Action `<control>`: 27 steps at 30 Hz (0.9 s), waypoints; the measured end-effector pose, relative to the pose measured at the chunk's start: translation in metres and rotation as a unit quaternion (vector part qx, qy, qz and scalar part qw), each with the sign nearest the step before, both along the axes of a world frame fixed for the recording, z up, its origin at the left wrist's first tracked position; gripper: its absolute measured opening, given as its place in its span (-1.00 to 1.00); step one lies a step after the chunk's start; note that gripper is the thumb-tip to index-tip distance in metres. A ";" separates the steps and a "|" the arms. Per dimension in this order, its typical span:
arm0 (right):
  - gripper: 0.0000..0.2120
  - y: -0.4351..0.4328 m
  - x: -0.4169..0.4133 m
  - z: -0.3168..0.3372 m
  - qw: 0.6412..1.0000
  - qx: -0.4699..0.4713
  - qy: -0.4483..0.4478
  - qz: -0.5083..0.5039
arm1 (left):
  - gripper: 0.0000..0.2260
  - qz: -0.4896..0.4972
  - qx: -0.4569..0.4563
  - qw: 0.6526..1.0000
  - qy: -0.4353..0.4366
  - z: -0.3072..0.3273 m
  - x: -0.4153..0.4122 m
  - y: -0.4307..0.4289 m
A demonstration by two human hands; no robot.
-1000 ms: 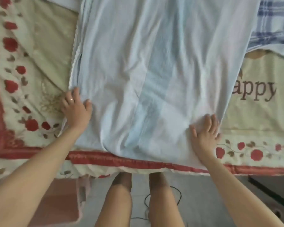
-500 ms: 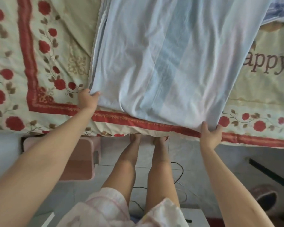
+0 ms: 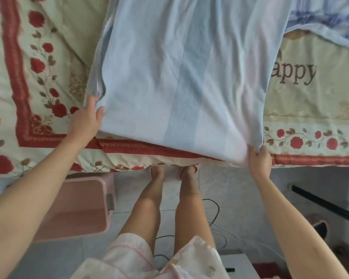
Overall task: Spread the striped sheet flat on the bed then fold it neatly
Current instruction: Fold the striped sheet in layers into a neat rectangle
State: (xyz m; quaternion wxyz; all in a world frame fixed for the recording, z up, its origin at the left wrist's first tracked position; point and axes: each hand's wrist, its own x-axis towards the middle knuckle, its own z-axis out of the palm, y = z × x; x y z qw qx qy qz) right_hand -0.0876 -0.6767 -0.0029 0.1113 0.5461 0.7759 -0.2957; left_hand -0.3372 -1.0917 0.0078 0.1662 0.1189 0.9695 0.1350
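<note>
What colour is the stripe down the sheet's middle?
A deeper blue band on the pale blue fabric sheet; head view.

A bed [image 3: 113,160] is carrying a cream quilted cover [image 3: 310,105] that is showing red roses, a red border band and brown lettering. A pale blue striped sheet [image 3: 179,77] is lying lengthwise down the middle of the cover, lightly wrinkled, its near end reaching the bed's front edge and its near corners rising off the cover. A blue-and-white plaid cloth [image 3: 326,19] is lying at the far right, just beside the sheet. Below, a pale tiled floor [image 3: 240,188] is bearing a pink plastic stool [image 3: 79,206] by the bed and a thin black cable [image 3: 217,206].
</note>
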 end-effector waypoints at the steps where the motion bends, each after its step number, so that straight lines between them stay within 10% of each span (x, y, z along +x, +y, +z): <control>1: -0.65 0.001 0.004 -0.006 0.999 0.001 -0.035 0.007 | -0.70 -0.013 -0.018 0.999 -0.026 -0.003 -0.003 -0.003; 11: -0.61 -0.009 0.010 -0.023 0.998 0.008 -0.041 -0.050 | -0.56 0.157 0.001 0.986 -0.054 -0.025 0.010 -0.034; 16: -0.56 -0.014 0.003 -0.041 0.991 -0.030 -0.061 -0.112 | -0.54 0.403 0.059 0.898 -0.166 -0.042 0.009 -0.009; 27: -0.66 -0.016 0.000 0.013 0.949 -0.170 -0.024 -0.264 | -0.92 0.478 0.204 0.837 -0.171 0.010 -0.007 -0.004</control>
